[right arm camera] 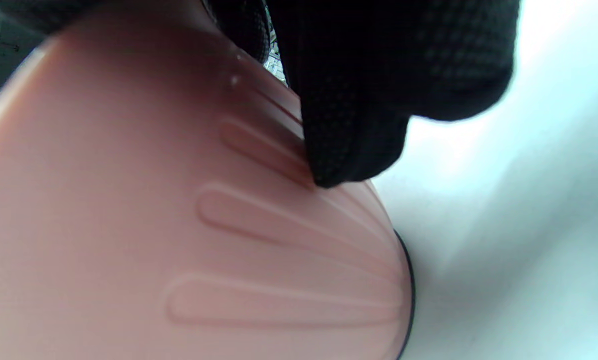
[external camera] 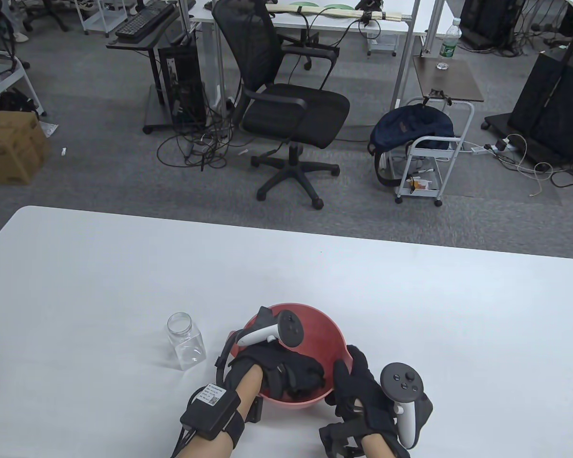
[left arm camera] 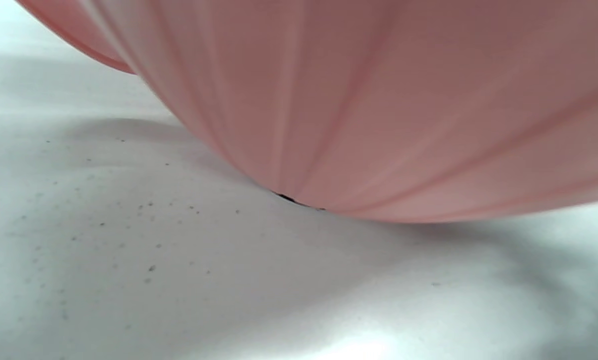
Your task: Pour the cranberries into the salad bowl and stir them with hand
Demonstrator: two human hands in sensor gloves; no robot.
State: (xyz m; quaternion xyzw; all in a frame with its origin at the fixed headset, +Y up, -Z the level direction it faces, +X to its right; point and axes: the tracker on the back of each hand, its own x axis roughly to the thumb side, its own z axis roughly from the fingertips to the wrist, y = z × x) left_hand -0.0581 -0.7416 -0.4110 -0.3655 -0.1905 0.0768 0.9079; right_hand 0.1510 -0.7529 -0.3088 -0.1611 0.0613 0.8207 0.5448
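The red salad bowl (external camera: 321, 318) stands on the white table near the front edge. My left hand (external camera: 286, 374) is down inside it, fingers bent toward the bottom and holding nothing I can see; it hides whatever lies in the bowl. My right hand (external camera: 351, 381) grips the bowl's right rim, thumb over the edge and fingers on the outer wall. In the right wrist view a gloved fingertip (right arm camera: 349, 145) presses on the ribbed bowl wall (right arm camera: 129, 210). The left wrist view shows only the bowl's underside (left arm camera: 379, 100) on the table. No cranberries are visible.
A clear plastic jar (external camera: 185, 341), uncapped and looking empty, stands upright just left of the bowl. The white table (external camera: 124, 267) stretches away to the left, right and far side. Beyond it are an office chair (external camera: 291, 105) and a cart.
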